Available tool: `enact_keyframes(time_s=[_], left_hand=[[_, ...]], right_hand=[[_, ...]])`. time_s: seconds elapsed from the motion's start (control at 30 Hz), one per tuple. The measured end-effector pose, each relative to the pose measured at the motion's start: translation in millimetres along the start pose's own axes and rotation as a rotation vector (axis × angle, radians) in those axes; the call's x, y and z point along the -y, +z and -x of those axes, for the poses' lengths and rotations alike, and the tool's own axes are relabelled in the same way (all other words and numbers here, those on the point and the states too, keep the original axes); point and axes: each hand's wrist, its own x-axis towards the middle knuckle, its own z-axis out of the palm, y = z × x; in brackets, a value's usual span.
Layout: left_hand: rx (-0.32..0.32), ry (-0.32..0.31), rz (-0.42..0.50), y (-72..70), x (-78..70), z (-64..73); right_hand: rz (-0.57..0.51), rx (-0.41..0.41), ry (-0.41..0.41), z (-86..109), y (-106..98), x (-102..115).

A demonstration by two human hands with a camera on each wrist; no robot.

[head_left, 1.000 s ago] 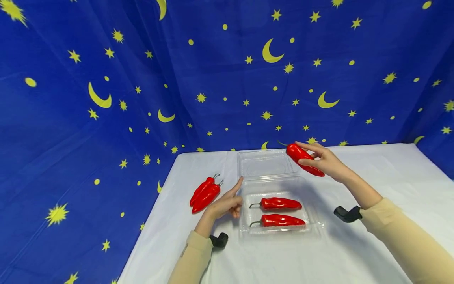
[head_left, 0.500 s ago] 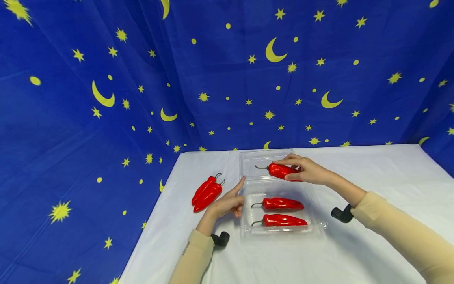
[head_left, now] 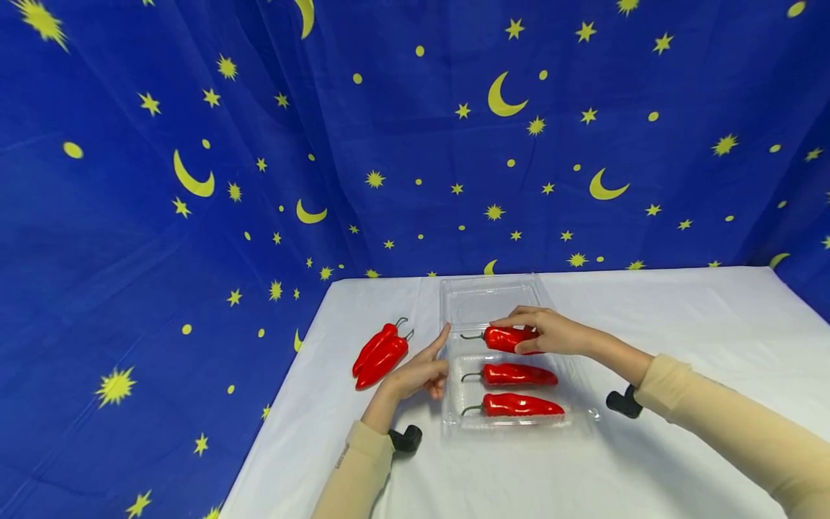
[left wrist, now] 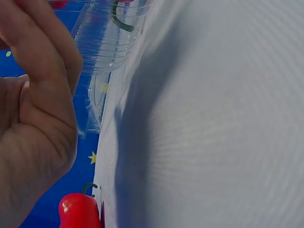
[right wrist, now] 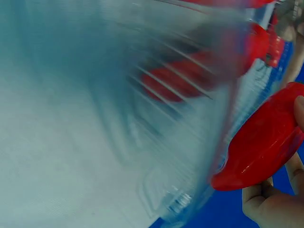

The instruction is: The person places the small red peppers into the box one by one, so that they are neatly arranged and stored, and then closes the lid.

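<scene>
In the head view my right hand [head_left: 551, 333] grips a red pepper [head_left: 498, 337], its stem pointing left, over the back part of a clear plastic clamshell container [head_left: 512, 427]. The right wrist view shows that pepper [right wrist: 266, 137] between thumb and fingers, close to the container wall. Two more red peppers, a rear one [head_left: 519, 374] and a front one [head_left: 524, 405], lie side by side in the container, stems left. At the container's left edge is my left hand [head_left: 415, 375], index finger straight along the edge, other fingers bent. The left wrist view shows this hand [left wrist: 42, 109] beside the ribbed wall.
The container's lid [head_left: 489, 303] lies folded back behind it. Left of the left hand, two red peppers [head_left: 384, 362] lie together on the white tablecloth [head_left: 681, 324]. A blue curtain [head_left: 415, 144] with yellow stars and moons hangs behind and at the left.
My right hand has carried the red pepper left and down, from above the lid's right side to the back of the container, turning it level. The left hand has stayed at the edge.
</scene>
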Motion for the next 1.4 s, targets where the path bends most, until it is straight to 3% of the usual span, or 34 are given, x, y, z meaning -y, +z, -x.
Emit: enact_keyframes(time_s=[0.7,1.13,1.4], left_hand=[[0.005,0.000,-0.009,-0.2,1.2,1.4],[-0.003,0.010,-0.037,-0.2,1.5,2.3],[0.017,0.025,-0.030,-0.9,1.2,2.8]], right_hand=[[0.128,0.017,-0.028,5.6,33,-16],[0.177,0.040,-0.094,4.2,40,-19],[0.175,0.069,-0.082,3.8,42,-18]])
